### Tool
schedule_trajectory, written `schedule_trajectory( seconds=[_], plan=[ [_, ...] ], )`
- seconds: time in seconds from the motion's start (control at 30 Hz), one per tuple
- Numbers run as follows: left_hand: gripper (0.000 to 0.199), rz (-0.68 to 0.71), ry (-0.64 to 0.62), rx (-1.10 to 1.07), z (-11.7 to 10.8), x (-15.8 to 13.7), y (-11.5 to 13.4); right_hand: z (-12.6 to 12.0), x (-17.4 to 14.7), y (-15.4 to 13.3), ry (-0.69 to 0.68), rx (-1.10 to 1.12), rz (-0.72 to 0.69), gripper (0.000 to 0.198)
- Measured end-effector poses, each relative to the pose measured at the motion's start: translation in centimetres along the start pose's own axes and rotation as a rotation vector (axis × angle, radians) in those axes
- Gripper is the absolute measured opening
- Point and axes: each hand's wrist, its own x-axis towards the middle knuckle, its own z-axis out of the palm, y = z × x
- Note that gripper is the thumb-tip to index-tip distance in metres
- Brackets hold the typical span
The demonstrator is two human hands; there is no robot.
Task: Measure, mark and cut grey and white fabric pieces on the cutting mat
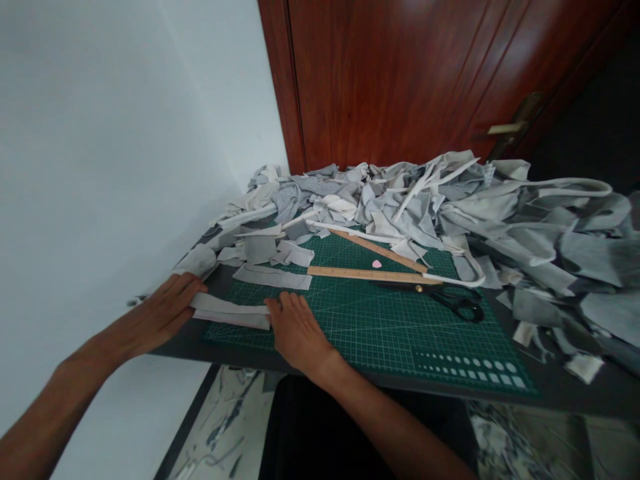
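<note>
The left end of the cloth strip [233, 312] is out of sight beneath the left hand [175, 303], and the strip's right end meets the thumb side of the right hand [299, 330]. Between the two, the strip lies across the left part of the green cutting mat [360, 333], near the front edge of the counter [560, 393]; a thin dark line runs along it. The left fingers lie close together over its end; the right fingers are bent at the other end. The undersides of both are hidden, so I cannot tell whether either set is clamped on the cloth or merely pressing.

A second flat cloth piece [273, 277] lies just beyond the strip, its right end by the lower ruler [367, 274]. The blades of the black scissors [457, 303] are hard to make out beside that ruler. The heap of scraps [390, 193] covers the mat's far edge and runs out of view at right, where the corner is too dark to read.
</note>
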Motion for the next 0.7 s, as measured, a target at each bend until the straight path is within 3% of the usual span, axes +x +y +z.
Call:
schedule_trajectory(
  seconds=[0.3,0.53,0.7],
  plan=[
    [0.040,-0.025,-0.132,-0.114,4.6,-3.0,-3.0,1.5,0.4,-1.0,0.022,-0.096,-0.073,0.039],
    [0.049,-0.020,-0.102,-0.054,4.4,-3.4,-3.7,1.6,0.5,-1.4,0.046,-0.006,-0.012,0.052],
    [0.045,-0.097,-0.097,-0.067,4.1,-3.3,-3.9,2.1,1.1,-1.4,0.046,-0.014,0.053,0.032]
  ],
)
